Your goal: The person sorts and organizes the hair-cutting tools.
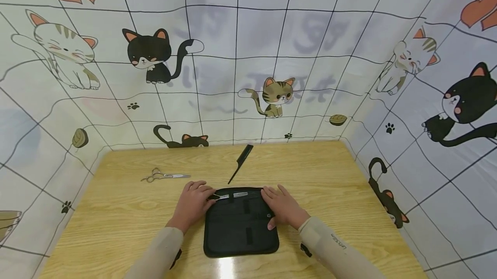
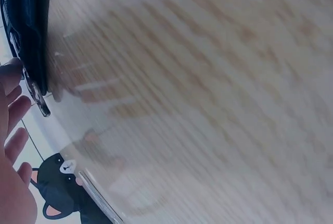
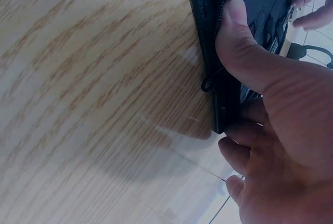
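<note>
A black zip case (image 1: pixel 229 231) lies unfolded on the table, with straps and a zip along its edge. Near its top edge a pair of scissors (image 1: pixel 222 197) sits under a strap, its handles towards the left. My left hand (image 1: pixel 194 203) pinches those handles between thumb and fingers at the case's upper left corner; in the left wrist view the metal handle (image 2: pixel 36 96) sticks out by the fingers. On the right side my right hand (image 1: pixel 283 205) grips the case's edge, its thumb (image 3: pixel 237 31) on top. The fingers are partly hidden behind the edge.
Another pair of silver scissors (image 1: pixel 165 176) lies on the wooden table (image 1: pixel 310 171), left of the case. Behind the case is a black tail comb (image 1: pixel 241 162). A cat-print cloth (image 1: pixel 217 72) stands around the table's back and sides.
</note>
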`<state>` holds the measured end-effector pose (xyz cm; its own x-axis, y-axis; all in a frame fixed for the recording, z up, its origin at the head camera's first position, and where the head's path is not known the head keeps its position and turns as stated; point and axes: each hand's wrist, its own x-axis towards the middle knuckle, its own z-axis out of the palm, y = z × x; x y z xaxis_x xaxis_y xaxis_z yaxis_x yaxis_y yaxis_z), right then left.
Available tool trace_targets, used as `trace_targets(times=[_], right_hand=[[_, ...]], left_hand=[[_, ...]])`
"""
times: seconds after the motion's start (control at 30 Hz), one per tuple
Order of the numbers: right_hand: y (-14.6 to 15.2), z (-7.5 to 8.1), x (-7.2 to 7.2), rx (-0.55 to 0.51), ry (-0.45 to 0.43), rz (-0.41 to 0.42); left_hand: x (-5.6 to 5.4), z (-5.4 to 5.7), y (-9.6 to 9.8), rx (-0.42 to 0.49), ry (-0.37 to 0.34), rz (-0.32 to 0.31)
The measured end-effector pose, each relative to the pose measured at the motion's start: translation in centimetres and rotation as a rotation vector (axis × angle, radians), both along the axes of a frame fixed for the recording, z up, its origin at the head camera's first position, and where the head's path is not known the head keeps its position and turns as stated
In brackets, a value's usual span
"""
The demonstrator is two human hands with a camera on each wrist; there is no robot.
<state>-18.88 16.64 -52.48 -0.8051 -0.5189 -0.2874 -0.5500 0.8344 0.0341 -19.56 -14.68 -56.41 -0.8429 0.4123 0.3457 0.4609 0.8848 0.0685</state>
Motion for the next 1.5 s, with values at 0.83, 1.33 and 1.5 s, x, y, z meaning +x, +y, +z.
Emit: trace_targets(times=[0.83,1.33,1.5], right_hand=[[0.2,-0.3,0.0,0.007,0.018,0.007],[0.3,-0.7,-0.1,0.013,0.018,0.009],[0.3,-0.6,-0.2,0.009,0.015,0.019]], left_hand=[[0.5,-0.8,1.5,0.024,0.045,0.001],[0.5,-0.7,2.1,-0.012,0.054,-0.04],[0.1,-0.9,2.4,-0.001,0.093,-0.068]])
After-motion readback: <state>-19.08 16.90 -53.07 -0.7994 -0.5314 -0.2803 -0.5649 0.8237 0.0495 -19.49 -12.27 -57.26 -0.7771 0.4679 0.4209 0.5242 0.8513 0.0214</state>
